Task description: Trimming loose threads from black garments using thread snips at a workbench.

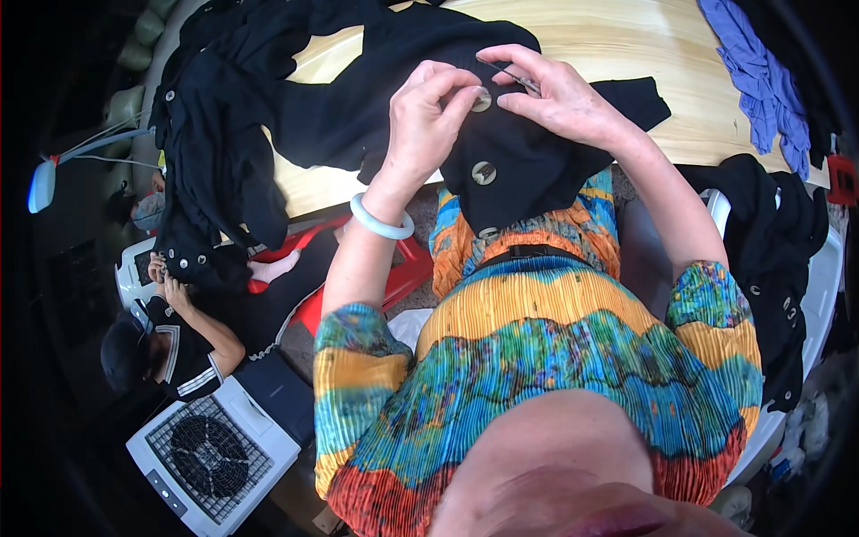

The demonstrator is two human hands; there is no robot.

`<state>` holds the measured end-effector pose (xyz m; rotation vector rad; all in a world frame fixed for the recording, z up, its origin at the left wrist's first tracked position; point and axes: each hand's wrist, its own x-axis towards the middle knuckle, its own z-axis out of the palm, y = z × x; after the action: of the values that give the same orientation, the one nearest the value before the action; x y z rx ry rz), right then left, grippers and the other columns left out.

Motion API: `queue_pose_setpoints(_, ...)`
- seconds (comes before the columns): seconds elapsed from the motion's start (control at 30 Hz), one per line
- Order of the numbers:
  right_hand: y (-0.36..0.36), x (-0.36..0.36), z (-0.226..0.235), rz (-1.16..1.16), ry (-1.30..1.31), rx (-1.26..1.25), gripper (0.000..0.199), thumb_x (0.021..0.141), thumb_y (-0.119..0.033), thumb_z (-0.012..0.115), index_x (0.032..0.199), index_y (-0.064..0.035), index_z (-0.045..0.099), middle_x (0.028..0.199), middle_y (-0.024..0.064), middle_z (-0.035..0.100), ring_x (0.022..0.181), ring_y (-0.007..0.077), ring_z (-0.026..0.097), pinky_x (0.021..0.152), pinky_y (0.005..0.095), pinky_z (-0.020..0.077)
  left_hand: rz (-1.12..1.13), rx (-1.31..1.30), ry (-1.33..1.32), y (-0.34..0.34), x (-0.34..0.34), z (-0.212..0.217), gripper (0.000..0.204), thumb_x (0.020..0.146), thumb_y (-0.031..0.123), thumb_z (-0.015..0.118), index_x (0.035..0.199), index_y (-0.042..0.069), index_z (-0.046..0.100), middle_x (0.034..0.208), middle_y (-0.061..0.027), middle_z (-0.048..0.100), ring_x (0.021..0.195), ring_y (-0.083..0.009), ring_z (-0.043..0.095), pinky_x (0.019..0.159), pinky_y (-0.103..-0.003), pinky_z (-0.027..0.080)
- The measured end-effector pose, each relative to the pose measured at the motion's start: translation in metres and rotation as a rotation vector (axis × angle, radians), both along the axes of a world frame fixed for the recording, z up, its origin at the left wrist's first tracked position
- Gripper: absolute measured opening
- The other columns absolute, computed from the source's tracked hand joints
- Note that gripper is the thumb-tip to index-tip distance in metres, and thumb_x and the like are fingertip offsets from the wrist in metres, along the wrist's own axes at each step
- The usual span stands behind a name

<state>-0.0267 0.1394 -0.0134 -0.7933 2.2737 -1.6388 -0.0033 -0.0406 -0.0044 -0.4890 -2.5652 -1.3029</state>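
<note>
1. A pale round button [481, 99] sits on a black garment [528, 166] at the near edge of a light wooden table [617, 45], right in front of the person.
2. The left hand [428, 116] pinches that button between thumb and forefinger, fingers drawn close together.
3. The right hand [559, 94] rests on the cloth just beside the button, its fingers narrowed around a thin metal tool [519, 79], seemingly a needle or small snips; which it is cannot be told.
4. A second button [484, 172] lies lower on the same fabric, and a third [488, 233] at the hem hanging over the table edge.
5. A pale jade-like bangle [380, 219] circles the left wrist.
6. More black garments [224, 143] are heaped on the left of the table, with small buttons showing.
7. A bluish-purple cloth [761, 76] lies at the table's far right.
8. Another black garment [778, 242] drapes over a white chair [823, 286] on the right.
9. Lower left, another person [170, 345] sits near a white box fan [210, 456] on the floor.
</note>
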Motion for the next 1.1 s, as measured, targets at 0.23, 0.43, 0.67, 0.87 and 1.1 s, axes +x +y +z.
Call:
queue_pose_setpoints(0.23,0.000,-0.001,-0.001,-0.017,-0.018,0.013,0.043,0.077,-0.010,0.054,0.118,-0.0085,0.043,0.111,0.0093,0.051,0.099,0.0202,0.053,0.083,0.0307,0.0437,0.013,-0.038,0.076,0.000,0.000,-0.012,0.006,0.075,0.001,0.056,0.080,0.000,0.052,0.074,-0.0084,0.054,0.062,-0.0176,0.055,0.057,-0.027,0.044)
queue_pose_setpoints(0.43,0.001,0.000,-0.003,-0.025,-0.047,-0.024,0.043,0.078,-0.011,0.054,0.119,-0.0088,0.042,0.112,0.0097,0.051,0.100,0.0196,0.053,0.084,0.0306,0.0427,0.067,0.181,-0.200,-0.001,0.001,-0.012,0.006,0.081,0.006,0.053,0.082,0.000,0.053,0.075,-0.0069,0.055,0.061,-0.0125,0.053,0.056,-0.024,0.043)
queue_pose_setpoints(0.67,0.008,0.011,0.015,-0.199,0.344,0.338,0.039,0.081,-0.031,0.054,0.109,-0.0068,0.044,0.104,0.0120,0.053,0.087,0.0288,0.057,0.073,0.0353,0.0454,-0.006,0.698,-0.797,-0.010,-0.007,-0.003,0.011,0.083,0.013,0.053,0.083,0.002,0.055,0.079,-0.0026,0.056,0.072,-0.0091,0.053,0.062,-0.021,0.045)
queue_pose_setpoints(0.87,0.010,0.017,0.022,-0.130,0.516,0.478,0.024,0.080,-0.026,0.053,0.096,-0.0081,0.047,0.088,0.0100,0.052,0.074,0.0289,0.057,0.064,0.0390,0.0456,-0.027,0.883,-0.851,-0.006,-0.009,-0.008,0.009,0.084,0.010,0.052,0.081,0.002,0.054,0.080,-0.0042,0.055,0.074,-0.0112,0.054,0.068,-0.025,0.049)
queue_pose_setpoints(1.1,0.004,0.014,0.019,-0.096,0.526,0.461,0.020,0.079,-0.023,0.054,0.088,-0.0066,0.047,0.077,0.0102,0.056,0.073,0.0290,0.057,0.061,0.0397,0.0448,-0.024,0.946,-0.817,0.000,-0.004,-0.006,0.008,0.083,0.009,0.053,0.083,0.001,0.054,0.081,-0.0046,0.055,0.074,-0.0114,0.055,0.071,-0.025,0.049)
